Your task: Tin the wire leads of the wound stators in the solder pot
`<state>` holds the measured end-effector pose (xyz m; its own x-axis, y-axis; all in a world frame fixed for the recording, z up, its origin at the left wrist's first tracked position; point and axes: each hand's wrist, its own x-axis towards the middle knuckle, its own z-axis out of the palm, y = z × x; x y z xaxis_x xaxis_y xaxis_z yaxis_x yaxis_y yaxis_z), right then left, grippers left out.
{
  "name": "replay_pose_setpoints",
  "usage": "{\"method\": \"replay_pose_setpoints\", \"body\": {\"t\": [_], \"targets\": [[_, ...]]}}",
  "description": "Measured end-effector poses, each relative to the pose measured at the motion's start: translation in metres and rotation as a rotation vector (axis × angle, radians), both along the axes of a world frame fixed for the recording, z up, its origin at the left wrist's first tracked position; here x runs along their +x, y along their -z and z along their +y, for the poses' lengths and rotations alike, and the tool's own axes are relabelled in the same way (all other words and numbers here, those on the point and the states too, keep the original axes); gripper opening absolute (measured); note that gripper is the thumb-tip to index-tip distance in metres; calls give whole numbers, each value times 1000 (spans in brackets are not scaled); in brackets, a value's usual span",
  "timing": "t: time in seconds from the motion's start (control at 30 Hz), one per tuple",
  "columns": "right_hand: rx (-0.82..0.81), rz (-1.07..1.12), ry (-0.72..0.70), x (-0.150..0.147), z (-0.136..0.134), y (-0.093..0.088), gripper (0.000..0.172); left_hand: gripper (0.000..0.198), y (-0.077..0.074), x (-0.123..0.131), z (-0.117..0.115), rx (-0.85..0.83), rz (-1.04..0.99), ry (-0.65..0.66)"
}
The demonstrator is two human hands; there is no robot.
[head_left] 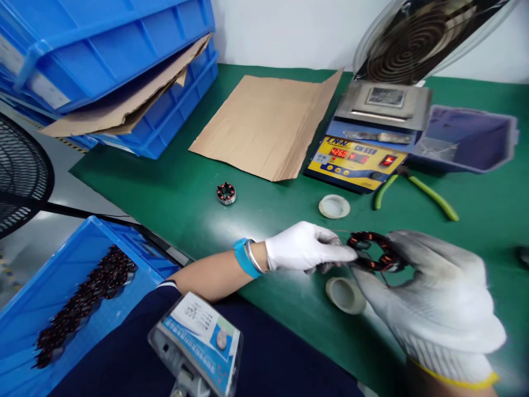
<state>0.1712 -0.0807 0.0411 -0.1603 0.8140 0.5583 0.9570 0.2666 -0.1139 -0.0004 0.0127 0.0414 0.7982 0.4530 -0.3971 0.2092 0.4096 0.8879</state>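
A ring-shaped motor stator (pixel 386 259) with copper windings and dark plastic is held above the bench, tilted. My right hand (pixel 438 298), in a white glove greyed at the fingers, grips its right side between thumb and fingers. At the stator's left edge my left hand (pixel 309 248), also gloved, is closed with thumb and fingertips against it. A thin wire shows near those fingertips, but its ends are hard to follow. Below the hands lies a round whitish cup (pixel 346 295); a shallow whitish lid (pixel 334 207) lies beyond them. Another stator (pixel 226 193) rests further left.
A soldering pot (pixel 357 162) with a lit display stands at the back right, green-handled pliers (pixel 432 198) before it and a purple bin (pixel 475 138) beside it. Cardboard (pixel 268 124) lies mid-bench. Blue crates (pixel 124 60) are stacked left; a lower blue crate (pixel 136 325) holds many stators.
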Motion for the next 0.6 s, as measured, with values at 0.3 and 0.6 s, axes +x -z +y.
{"method": "replay_pose_setpoints", "body": {"t": [0.3, 0.6], "targets": [[-360, -170, 526, 18, 38, 21, 51, 43, 20, 1, 28, -229, -254, -801], [-689, -407, 461, 25, 65, 15, 50, 40, 20, 4, 19, -296, -261, -766]]}}
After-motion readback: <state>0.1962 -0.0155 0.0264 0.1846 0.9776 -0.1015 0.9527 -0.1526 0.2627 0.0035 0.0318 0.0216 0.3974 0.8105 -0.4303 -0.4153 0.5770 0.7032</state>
